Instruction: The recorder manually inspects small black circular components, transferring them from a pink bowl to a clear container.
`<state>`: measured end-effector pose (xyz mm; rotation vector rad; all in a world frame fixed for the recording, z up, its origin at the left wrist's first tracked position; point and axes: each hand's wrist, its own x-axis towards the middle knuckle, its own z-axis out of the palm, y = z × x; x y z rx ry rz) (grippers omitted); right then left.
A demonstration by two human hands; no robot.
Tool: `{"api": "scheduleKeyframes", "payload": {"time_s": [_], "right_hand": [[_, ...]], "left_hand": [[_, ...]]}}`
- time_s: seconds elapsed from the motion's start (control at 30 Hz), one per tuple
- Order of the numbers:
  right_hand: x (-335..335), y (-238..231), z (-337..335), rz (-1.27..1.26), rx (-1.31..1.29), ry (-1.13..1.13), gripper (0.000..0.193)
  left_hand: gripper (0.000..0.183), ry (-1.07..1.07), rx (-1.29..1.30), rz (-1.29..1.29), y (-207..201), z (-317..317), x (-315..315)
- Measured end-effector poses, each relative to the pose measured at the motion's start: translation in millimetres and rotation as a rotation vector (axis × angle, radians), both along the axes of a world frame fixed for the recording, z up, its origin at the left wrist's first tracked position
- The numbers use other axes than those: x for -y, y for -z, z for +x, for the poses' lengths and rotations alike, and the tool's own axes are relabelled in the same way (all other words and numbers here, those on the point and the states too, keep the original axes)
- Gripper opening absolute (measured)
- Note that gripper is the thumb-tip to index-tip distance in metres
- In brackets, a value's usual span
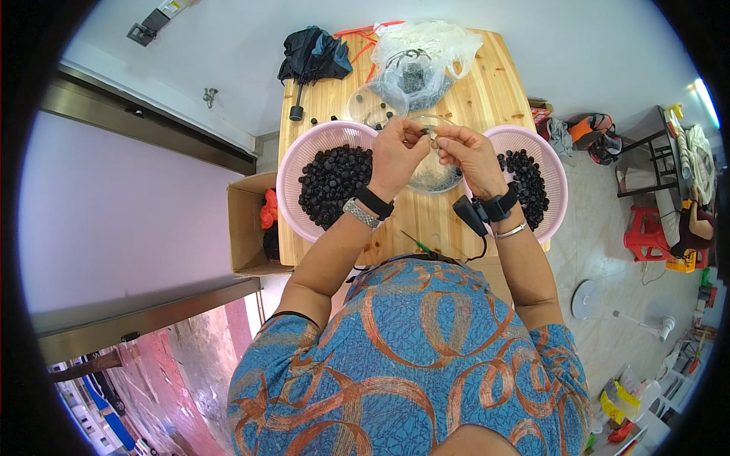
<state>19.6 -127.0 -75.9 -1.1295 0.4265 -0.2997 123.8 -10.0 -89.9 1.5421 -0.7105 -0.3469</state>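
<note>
My left hand [395, 158] is closed in a pinch on a small round black piece [425, 131], held above the table's middle. Close against it, the fingertips of my right hand [477, 161] are pinched together; whatever they grip is too small to make out. Below both hands stands a clear round container [432, 182] with small bits in it. A pink basket [286, 178] to the left is heaped with small black caps [333, 182]. Another pink basket [560, 178], on the right, holds fewer black caps [526, 186].
A clear dish [356, 102] with a few black caps, a plastic bag [449, 49] and a folded umbrella [315, 55] occupy the table's far side. A green-handled pick [420, 244] lies at the near edge. A cardboard box [247, 247] stands left of the table.
</note>
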Motion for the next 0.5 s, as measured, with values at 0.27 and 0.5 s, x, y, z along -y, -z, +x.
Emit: {"api": "scheduleKeyframes", "payload": {"time_s": [0.27,0.5], "right_hand": [[3,-3,-6,0.068,0.02,0.105,0.017],[-18,-21,-13,-0.291,0.203,0.125,0.012]], "left_hand": [[0.017,0.113,-0.214,-0.038,-5,4,-6],[0.017,0.238,-0.432,-0.119,-33,-16,-15]]}}
